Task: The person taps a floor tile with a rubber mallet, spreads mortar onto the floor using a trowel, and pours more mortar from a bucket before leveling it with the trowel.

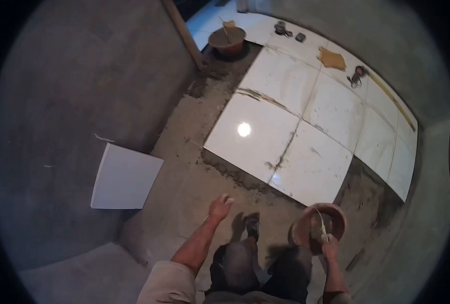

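My right hand (330, 247) is closed on the pale grip of a thin curved handle (319, 217), which spans a reddish bucket (340, 223). Greyish-brown matter shows inside the bucket, by the near edge of the tiled floor. Out in front of my left knee, my left hand (221, 206) hangs in the air, fingers loosely curled and slightly apart, with nothing visible in it. Large white floor tiles (255, 119) lie ahead of both hands. To the left, a loose white tile (127, 177) leans against the grey wall.
A second reddish basin (230, 48) stands at the far left of the tiling, near a wooden post (183, 35). On the tiles lie a tan piece of cardboard (332, 59), a dark corded power tool (357, 76), another dark tool (281, 29) and a long yellowish straightedge (392, 100).
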